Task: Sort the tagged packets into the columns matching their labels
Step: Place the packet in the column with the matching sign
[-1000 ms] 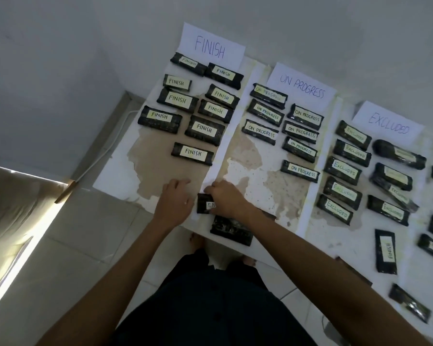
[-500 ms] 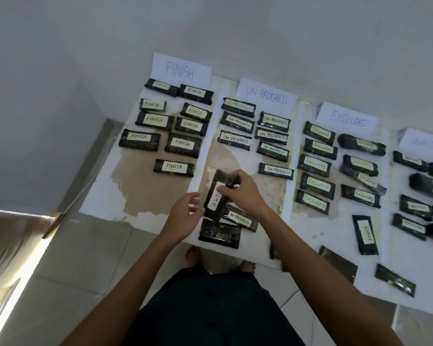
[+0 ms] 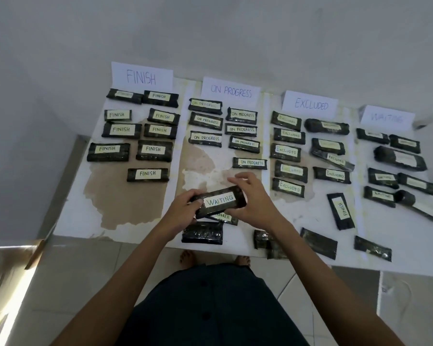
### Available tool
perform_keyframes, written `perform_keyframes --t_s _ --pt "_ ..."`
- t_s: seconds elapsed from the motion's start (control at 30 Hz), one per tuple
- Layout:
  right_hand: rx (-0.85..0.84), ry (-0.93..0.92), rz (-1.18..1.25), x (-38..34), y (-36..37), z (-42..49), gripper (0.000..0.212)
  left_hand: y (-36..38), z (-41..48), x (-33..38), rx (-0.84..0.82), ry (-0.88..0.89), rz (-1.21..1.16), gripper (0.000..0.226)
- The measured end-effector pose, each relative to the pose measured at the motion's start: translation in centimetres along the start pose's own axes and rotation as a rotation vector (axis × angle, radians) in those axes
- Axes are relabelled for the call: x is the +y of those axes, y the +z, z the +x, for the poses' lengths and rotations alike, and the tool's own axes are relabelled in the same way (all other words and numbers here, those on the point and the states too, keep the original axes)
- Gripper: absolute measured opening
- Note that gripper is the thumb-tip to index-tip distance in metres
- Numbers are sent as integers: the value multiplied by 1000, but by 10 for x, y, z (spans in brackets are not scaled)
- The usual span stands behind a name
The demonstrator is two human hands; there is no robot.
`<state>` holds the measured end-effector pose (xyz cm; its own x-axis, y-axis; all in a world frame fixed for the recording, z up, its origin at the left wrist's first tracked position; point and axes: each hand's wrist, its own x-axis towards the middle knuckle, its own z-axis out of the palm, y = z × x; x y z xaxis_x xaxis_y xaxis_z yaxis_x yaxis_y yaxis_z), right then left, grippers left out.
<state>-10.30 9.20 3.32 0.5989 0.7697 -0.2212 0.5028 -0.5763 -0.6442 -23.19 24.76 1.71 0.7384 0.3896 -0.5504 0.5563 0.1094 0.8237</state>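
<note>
A stained white table stands against a pale wall over a tiled floor, bright at left.

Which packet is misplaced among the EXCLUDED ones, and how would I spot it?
Start at the EXCLUDED sign and follow its column toward the near edge. The last tagged packet lies turned lengthwise, alone reading FINISH.

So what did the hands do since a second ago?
The right hand lifted the dark plastic packet tagged WAITING off the pile at the near edge of the white table and turned it level. The left hand left the tabletop and now grips its other end. The sorted rows of packets stayed put.
</note>
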Motion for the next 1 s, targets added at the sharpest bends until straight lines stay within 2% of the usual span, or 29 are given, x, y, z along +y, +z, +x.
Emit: perform_keyframes --t_s 0.17,0.33,0.67,1.0 --pt "-33 -225 -348 14 -16 -11 60 17 4 15 -109 61 120 25" --pt "-30 -254 -459 32 -33 -30 61 51 10 27 -181 129 230 23" --pt "71 60 -441 145 -116 -113 60 183 34 74 -308 273 357 22" --pt "135 461 -479 321 -215 -196 61 377 72 100 -506 402 535 26"
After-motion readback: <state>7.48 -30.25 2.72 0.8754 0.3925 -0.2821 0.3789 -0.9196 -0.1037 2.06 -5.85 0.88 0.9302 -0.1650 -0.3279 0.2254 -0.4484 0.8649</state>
